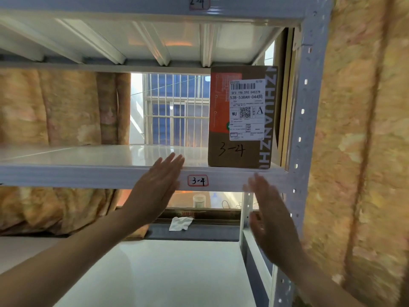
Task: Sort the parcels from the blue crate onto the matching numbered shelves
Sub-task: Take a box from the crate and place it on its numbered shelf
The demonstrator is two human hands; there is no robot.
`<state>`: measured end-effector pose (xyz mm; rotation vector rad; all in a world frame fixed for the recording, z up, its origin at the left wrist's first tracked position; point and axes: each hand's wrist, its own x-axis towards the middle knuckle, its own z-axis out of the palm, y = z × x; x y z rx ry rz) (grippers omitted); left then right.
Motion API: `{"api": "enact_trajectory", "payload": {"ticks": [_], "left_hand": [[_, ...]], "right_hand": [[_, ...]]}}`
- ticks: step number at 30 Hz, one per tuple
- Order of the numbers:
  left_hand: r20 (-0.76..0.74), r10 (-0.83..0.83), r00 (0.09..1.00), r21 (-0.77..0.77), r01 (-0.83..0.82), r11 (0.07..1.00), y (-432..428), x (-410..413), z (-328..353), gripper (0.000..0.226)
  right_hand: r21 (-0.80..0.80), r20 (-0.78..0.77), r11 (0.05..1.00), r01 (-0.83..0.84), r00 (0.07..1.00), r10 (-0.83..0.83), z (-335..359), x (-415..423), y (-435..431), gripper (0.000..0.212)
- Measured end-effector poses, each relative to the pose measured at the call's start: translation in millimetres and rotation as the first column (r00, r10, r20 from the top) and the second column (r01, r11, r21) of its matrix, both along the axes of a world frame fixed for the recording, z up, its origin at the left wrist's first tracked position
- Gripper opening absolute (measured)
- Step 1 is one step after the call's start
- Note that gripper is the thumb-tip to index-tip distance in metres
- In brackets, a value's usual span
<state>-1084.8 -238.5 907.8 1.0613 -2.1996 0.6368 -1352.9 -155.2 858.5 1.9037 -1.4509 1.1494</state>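
Note:
A brown cardboard parcel (241,117) with a white shipping label and "3-4" handwritten on it stands upright at the right end of the white shelf (88,171). The shelf's front edge carries a red-framed tag "3-4" (197,180). My left hand (155,189) is held flat with straight fingers in front of the shelf edge, left of the tag, holding nothing. My right hand (269,213) is also flat and empty, blurred, just below and in front of the parcel. Neither hand touches the parcel. The blue crate is out of view.
A shelf above bears a tag "2-4" (199,2). A lower white shelf (166,273) lies beneath my arms. The grey perforated upright (303,129) stands at the right. Orange curtains hang behind and to the right, with a barred window (177,109) behind the rack.

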Motion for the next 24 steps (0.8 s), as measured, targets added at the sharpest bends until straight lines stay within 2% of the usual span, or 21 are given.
{"api": "enact_trajectory", "payload": {"ticks": [2, 4, 6, 8, 10, 13, 15, 17, 18, 21, 24], "left_hand": [[0.155, -0.045, 0.987, -0.030, 0.050, 0.998, 3, 24, -25, 0.054], [0.365, -0.061, 0.929, -0.015, 0.071, 0.997, 3, 51, -51, 0.052], [0.505, 0.011, 0.863, 0.043, -0.037, 0.998, 3, 83, -70, 0.054], [0.490, 0.117, 0.864, 0.095, -0.186, 0.978, 5, 126, -79, 0.056], [0.389, 0.234, 0.891, 0.174, -0.320, 0.931, 14, 178, -75, 0.057], [0.275, 0.410, 0.870, 0.272, -0.479, 0.834, 40, 271, -61, 0.056], [0.203, 0.569, 0.797, 0.440, -0.593, 0.674, 63, 350, -56, 0.055], [0.090, 0.704, 0.705, 0.620, -0.593, 0.514, 103, 421, -38, 0.053], [0.063, 0.768, 0.637, 0.650, -0.610, 0.453, 128, 453, -29, 0.052], [0.125, 0.925, 0.360, 0.650, -0.733, 0.198, 207, 526, 4, 0.054], [0.195, 0.957, 0.214, 0.614, -0.787, 0.051, 269, 594, 21, 0.056]], "right_hand": [[0.024, -0.157, 0.994, -0.107, 0.982, 0.109, -10, 26, 5, 0.087], [0.096, -0.275, 0.975, -0.202, 0.936, 0.221, -21, 58, 1, 0.083], [0.177, -0.340, 0.950, -0.259, 0.889, 0.306, -28, 93, -9, 0.076], [0.212, -0.367, 0.920, -0.330, 0.846, 0.388, -28, 133, -25, 0.072], [0.223, -0.351, 0.875, -0.430, 0.802, 0.484, -19, 181, -40, 0.068], [0.225, -0.285, 0.803, -0.551, 0.751, 0.595, 3, 272, -58, 0.063], [0.283, -0.257, 0.775, -0.566, 0.733, 0.629, 23, 338, -59, 0.059], [0.411, -0.255, 0.700, -0.584, 0.664, 0.703, 48, 408, -55, 0.056], [0.466, -0.282, 0.676, -0.571, 0.628, 0.725, 59, 442, -50, 0.055], [0.562, -0.295, 0.625, -0.542, 0.574, 0.764, 84, 547, -32, 0.051], [0.615, -0.236, 0.533, -0.582, 0.509, 0.828, 91, 652, -4, 0.050]]}}
